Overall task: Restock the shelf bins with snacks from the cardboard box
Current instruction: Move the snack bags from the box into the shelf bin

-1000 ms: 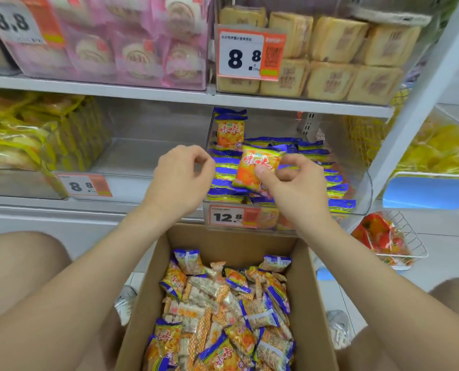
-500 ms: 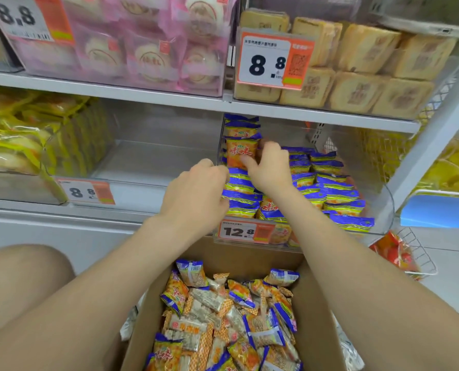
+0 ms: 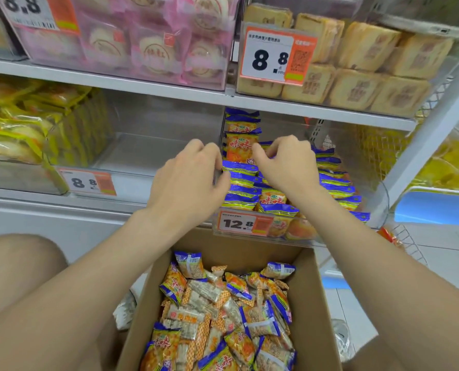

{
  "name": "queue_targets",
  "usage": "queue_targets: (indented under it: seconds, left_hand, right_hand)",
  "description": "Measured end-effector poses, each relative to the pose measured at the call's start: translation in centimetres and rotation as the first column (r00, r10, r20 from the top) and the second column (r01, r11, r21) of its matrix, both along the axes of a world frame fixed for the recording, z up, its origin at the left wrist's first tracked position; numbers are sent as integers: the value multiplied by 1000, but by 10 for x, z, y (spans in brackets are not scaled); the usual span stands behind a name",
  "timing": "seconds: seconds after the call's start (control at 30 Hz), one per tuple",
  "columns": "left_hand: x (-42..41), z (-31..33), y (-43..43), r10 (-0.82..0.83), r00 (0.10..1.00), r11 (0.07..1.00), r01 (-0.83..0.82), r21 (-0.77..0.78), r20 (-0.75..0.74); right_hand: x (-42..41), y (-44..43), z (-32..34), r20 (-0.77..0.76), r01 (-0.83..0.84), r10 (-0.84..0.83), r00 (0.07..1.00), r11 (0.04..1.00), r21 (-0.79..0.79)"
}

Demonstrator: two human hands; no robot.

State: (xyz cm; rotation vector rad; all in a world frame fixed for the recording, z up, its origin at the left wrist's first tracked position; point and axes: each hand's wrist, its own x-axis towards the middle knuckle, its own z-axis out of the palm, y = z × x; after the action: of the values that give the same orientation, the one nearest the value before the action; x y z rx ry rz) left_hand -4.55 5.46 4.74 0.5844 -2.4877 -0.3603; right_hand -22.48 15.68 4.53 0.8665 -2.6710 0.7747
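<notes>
An open cardboard box below me holds several loose orange-and-blue snack packets. On the shelf above it, a clear bin with a 12.8 price tag holds rows of the same packets. One orange packet stands upright at the back of the left row. My right hand has its thumb and curled fingers on that packet's right edge. At the bin's left wall, my left hand pinches the left end of the blue-topped row just in front of it.
Left of it sits a mostly bare clear bin with an 8.8 tag, then yellow packets. The shelf above carries pink cakes and tan pastries. A wire basket stands on the floor at right. My knees flank the box.
My right hand carried one orange packet from above the box to the back of the bin's left row. My left hand followed forward to the bin's left side.
</notes>
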Motion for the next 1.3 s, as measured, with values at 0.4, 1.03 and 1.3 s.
queue_targets:
  seconds: [0.4, 1.03, 1.3]
  left_hand:
    - [18, -105, 26, -130, 407, 991, 43, 124, 904]
    - [9, -231, 9, -228, 422, 973, 136, 187, 877]
    - [-1, -131, 50, -400, 797, 590, -154, 792, 453]
  right_hand:
    - [124, 96, -88, 311, -583, 494, 812, 656, 479]
    - [91, 86, -98, 521, -667, 435, 734, 321, 672]
    - [72, 106, -71, 499, -722, 521, 692, 495, 484]
